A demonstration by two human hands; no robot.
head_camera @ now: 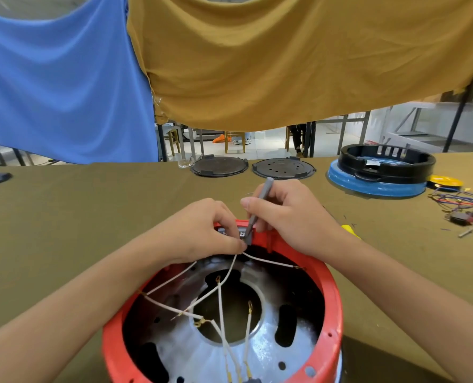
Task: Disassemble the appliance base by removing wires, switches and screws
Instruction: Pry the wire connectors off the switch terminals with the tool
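Observation:
A red appliance base (pixel 332 294) lies upturned on the table in front of me, with a shiny metal pan (pixel 268 352) inside. Several white wires (pixel 221 299) with brass terminals cross its hollow. My left hand (pixel 202 230) pinches the wire ends at the far rim, by a small dark switch block (pixel 224 230). My right hand (pixel 288 214) grips a grey pen-like tool (pixel 257 208), its tip set down at the same spot on the rim.
Two dark round plates (pixel 218 167) (pixel 283 168) lie at the table's far edge. A black ring on a blue base (pixel 379 181) sits far right, with a yellow disc (pixel 445 181) and a heap of loose coloured wires and parts (pixel 464 208). Blue and ochre cloths hang above.

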